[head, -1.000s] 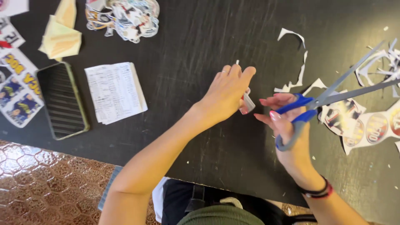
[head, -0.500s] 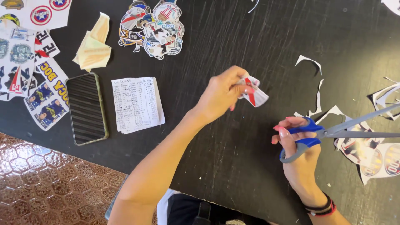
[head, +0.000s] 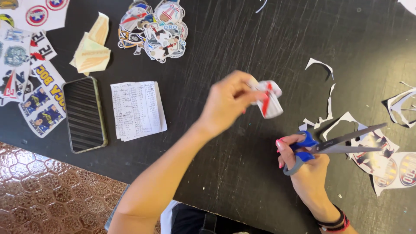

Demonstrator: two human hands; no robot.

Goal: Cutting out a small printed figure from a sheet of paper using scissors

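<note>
Left hand [head: 225,104] pinching cut-out sticker [head: 268,99]; right hand [head: 305,167] gripping scissors [head: 333,145].
Advising: blades staying pointed away frm fingers, sticker held w/ light pinch, no creasing.

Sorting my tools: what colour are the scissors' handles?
Blue with grey, on the scissors in the right hand; head view shows it.

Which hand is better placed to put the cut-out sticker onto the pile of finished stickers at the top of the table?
Probably the left hand: it already pinches the cut-out sticker and is nearer the sticker pile. The right hand is occupied with the blue-handled scissors.
</note>
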